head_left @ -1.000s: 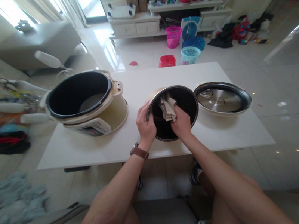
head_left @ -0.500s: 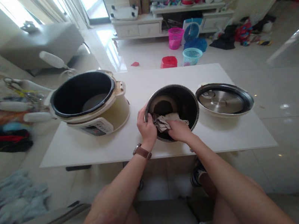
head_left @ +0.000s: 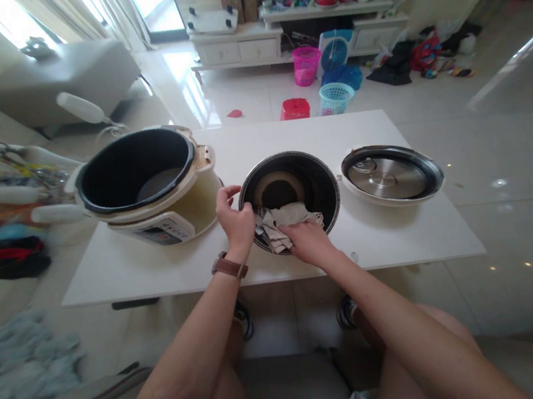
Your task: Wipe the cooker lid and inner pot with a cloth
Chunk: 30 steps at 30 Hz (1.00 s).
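A dark inner pot (head_left: 321,184) with a pale ring at its bottom is tipped towards me on the table. My left hand (head_left: 239,225), a brown-strapped watch on its wrist, holds the pot's left rim, thumb at the edge and fingers along the outside. Inside the near wall, my right hand (head_left: 307,241) presses a crumpled, pale striped cloth (head_left: 294,214); some fingertips are hidden in its folds. To the left stands the white electric pressure cooker (head_left: 198,214), its dark cavity facing up. The cooker's lid (head_left: 387,179) lies upside down on the right, metal inside showing.
All of these rest on a white table (head_left: 247,142). Beyond its far edge are a red stool (head_left: 294,108), a light-blue basket (head_left: 335,98) and a pink basket (head_left: 307,66) on the floor. White-handled items (head_left: 53,213) crowd the cooker's left side.
The view has shifted slightly. My left hand has slid outward on the rim with its fingers less wrapped, and the pot sits a little further left. The cloth is more spread and nearer the front wall.
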Available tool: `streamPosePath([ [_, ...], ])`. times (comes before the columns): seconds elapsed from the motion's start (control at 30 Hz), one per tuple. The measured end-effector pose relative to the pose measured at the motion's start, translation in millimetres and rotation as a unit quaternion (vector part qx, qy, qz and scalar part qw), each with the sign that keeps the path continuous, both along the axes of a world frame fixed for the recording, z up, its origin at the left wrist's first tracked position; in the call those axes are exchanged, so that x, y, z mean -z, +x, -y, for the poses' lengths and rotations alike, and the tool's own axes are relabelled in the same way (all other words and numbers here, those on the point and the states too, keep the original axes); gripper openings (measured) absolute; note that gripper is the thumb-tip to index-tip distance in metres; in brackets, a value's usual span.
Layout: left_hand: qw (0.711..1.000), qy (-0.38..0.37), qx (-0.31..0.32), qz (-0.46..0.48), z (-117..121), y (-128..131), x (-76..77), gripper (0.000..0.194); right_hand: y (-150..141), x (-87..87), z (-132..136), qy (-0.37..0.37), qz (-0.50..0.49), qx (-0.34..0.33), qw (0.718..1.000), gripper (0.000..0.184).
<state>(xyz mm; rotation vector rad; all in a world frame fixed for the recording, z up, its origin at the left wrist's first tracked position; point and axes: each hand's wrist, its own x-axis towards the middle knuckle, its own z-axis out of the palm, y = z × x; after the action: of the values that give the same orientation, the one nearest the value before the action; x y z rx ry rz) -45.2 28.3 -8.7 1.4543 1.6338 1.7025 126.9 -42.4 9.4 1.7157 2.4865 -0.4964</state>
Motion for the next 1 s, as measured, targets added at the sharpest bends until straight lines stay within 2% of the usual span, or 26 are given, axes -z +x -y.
streamPosePath([
  [0.17,0.994,0.027,0.1,-0.046,0,-13,-10.3,0.054,4,3.4,0,-0.001,0.006,-0.022,1.0,0.042],
  [0.27,0.994,0.026,0.108,-0.021,1,-12,-5.7,0.056,4,3.7,-1,0.001,0.01,-0.004,1.0,0.048],
  [0.37,0.995,0.018,0.095,0.007,3,-8,-0.6,0.055,2,2.4,-4,0.016,0.006,0.089,0.996,0.055],
  [0.5,0.994,0.026,0.101,0.016,12,0,1.0,0.052,8,-0.8,-13,0.06,-0.065,0.234,0.968,0.059],
  [0.63,0.994,0.037,0.103,0.022,22,12,3.3,0.04,18,-2.8,-24,0.13,-0.122,0.293,0.939,0.068],
  [0.7,0.994,0.045,0.097,0.03,25,18,5.1,0.032,17,-1.5,-28,0.148,-0.125,0.278,0.941,0.065],
  [0.77,0.993,0.054,0.095,0.039,27,23,6.3,0.027,11,1.4,-28,0.138,-0.118,0.223,0.958,0.059],
  [0.9,0.993,0.057,0.09,0.04,27,26,6.9,0.023,-2,7.9,-23,0.058,-0.062,0.089,0.992,0.057],
  [1.0,0.995,0.054,0.073,0.042,26,25,8.8,0.024,-4,8.5,-18,0.012,-0.014,0.063,0.998,0.058],
])
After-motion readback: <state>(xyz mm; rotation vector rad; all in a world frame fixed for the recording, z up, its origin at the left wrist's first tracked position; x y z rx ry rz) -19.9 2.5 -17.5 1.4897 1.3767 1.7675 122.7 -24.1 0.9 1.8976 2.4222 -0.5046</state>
